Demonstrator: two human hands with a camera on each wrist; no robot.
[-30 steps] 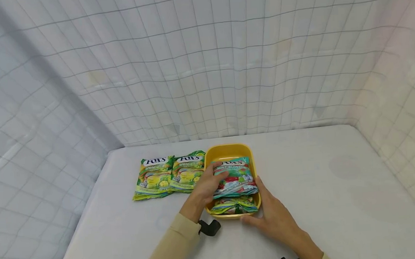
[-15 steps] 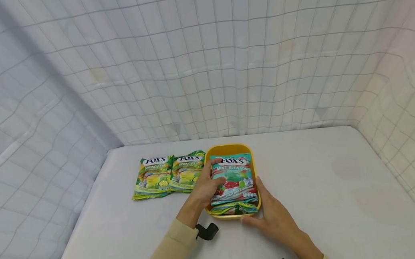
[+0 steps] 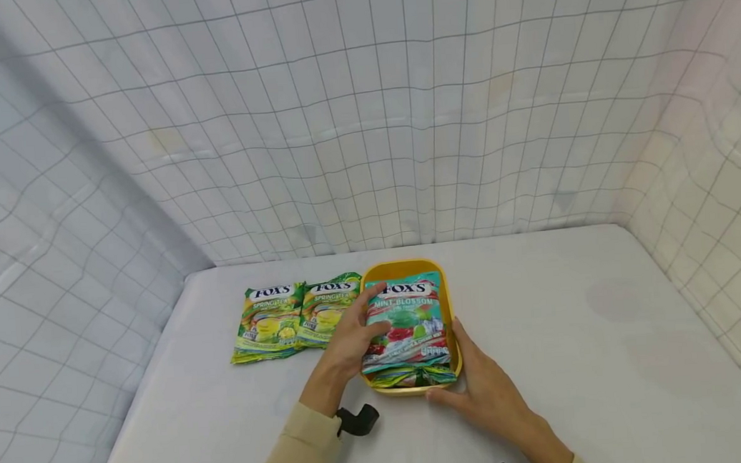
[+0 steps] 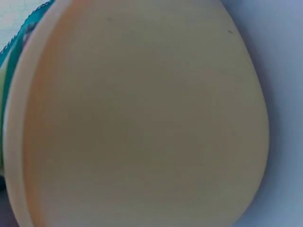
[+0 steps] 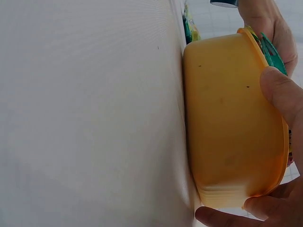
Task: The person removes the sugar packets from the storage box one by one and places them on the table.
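A teal bag of Fox's Mint Blossom candy (image 3: pixel 409 325) lies face up in a yellow plastic tub (image 3: pixel 442 266), over a green candy bag (image 3: pixel 413 377) whose crimped end sticks out at the near side. My left hand (image 3: pixel 351 337) grips the teal bag's left edge, thumb on its printed face and index finger along its upper corner. With thumb and fingers spread round the near right corner, my right hand (image 3: pixel 487 388) holds the tub. In the right wrist view the tub's side (image 5: pixel 232 118) stands on the table, my right thumb at its rim. The tub's wall (image 4: pixel 142 113) fills the left wrist view.
Two green Fox's Spring Tea candy bags, one farther left (image 3: pixel 267 325) and one (image 3: pixel 327 310) overlapping it, lie just left of the tub. White table surface (image 3: pixel 564 318) spreads to the right, and a checked white curtain (image 3: pixel 401 114) hangs behind.
The teal bag has come down flatter and nearer to me, covering more of the green bag. My left hand has shifted slightly with it; the right hand stays on the tub.
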